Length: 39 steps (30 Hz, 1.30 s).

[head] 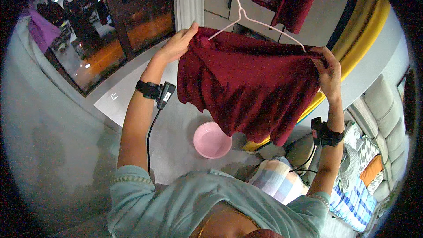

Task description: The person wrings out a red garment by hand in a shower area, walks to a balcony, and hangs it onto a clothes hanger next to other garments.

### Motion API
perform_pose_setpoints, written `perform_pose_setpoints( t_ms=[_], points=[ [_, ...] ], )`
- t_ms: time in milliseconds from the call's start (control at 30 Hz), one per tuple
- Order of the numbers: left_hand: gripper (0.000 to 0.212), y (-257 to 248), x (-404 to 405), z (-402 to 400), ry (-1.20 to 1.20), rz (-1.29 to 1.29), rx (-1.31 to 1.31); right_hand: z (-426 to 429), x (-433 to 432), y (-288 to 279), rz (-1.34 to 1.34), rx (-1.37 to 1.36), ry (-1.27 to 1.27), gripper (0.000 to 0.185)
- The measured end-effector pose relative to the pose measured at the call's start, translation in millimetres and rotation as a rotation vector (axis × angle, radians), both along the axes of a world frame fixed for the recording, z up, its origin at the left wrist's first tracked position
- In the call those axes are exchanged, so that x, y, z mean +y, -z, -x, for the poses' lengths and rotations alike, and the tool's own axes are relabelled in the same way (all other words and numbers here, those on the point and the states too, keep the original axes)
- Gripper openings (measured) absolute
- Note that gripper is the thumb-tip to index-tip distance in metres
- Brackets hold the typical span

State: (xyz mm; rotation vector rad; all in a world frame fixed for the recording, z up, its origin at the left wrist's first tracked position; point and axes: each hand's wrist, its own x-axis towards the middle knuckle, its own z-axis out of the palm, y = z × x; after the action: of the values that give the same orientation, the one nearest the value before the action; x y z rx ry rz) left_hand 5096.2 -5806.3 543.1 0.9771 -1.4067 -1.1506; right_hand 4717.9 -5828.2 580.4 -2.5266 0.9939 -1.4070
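A dark red cloth garment [254, 82] hangs spread between my hands, its lower edge falling in folds. My left hand [180, 44] pinches its upper left corner, thumb on top. At the upper right corner, my right hand [328, 69] grips the fabric near the end of the hanger's arm. The pink wire hanger [240, 5] stands upright out of the garment's top, hook uppermost and touching no rail. Its shoulder ends go into the cloth, so the lower part of the hanger is hidden. Whether the right fingers also hold the wire is unclear.
Below the garment a pink plastic basin [212, 140] rests on the grey floor. Another dark red garment [294, 0] hangs at the top. Dark window panes [142, 10] and a grey curtain [190, 0] are beyond. A sofa [380, 105] with bedding and an orange cushion [371, 170] stands right.
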Motion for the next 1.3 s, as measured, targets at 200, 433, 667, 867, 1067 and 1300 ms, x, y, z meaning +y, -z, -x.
perform_pose_setpoints(
  t_ms=[200, 433, 667, 867, 1067, 1300],
  points=[
    [0.061, 26, -5, -14, 0.146, 0.314, -0.351, 0, 8, -16, -0.113, -0.063, -0.017, 0.016],
    [0.028, 31, -6, -13, -0.078, 0.326, -0.374, 16, 3, -21, -0.114, -0.072, -0.003, 0.016],
    [0.018, 34, -13, -46, -0.472, 0.330, -0.253, 24, 14, -20, -0.077, -0.071, 0.021, 0.016],
    [0.024, 22, 2, -18, -0.060, 0.364, -0.295, -1, 0, -25, -0.064, -0.107, 0.021, 0.017],
    [0.020, 51, -13, 8, -0.533, 0.433, -0.130, -14, -9, -33, -0.061, -0.010, -0.121, 0.018],
    [0.019, -8, -16, 0, -0.458, 0.643, -0.452, 19, -15, -29, -0.075, 0.100, -0.161, 0.017]
  ],
)
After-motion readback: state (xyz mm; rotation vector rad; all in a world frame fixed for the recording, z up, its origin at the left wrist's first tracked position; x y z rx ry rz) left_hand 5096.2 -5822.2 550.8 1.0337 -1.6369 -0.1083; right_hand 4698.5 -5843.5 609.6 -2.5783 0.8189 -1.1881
